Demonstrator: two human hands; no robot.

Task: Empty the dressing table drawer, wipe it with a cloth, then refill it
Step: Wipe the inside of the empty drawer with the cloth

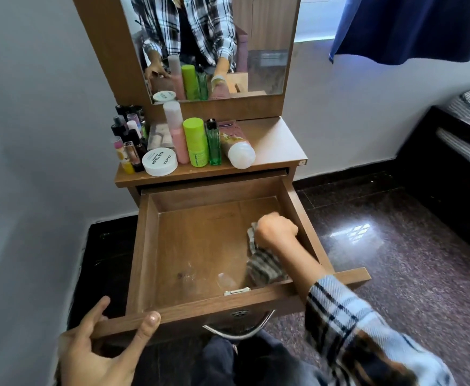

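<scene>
Right hand [277, 228]: fingers curled tight on checked grey-white cloth [264, 264] inside open brown wooden drawer [200, 240].
Left hand [100, 349]: thumb and fingers clamp drawer's front edge.

Cloth [264, 264] in drawer [144, 246], right side, under right hand [277, 229]; bottles [195, 143] on tabletop [275, 143] behind, left pt.

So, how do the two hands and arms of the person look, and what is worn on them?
The right hand is bare; the forearm behind it wears a plaid sleeve in white, dark blue and brown, pushed up from the wrist. The left hand is bare too, with no ring or watch showing.
</scene>
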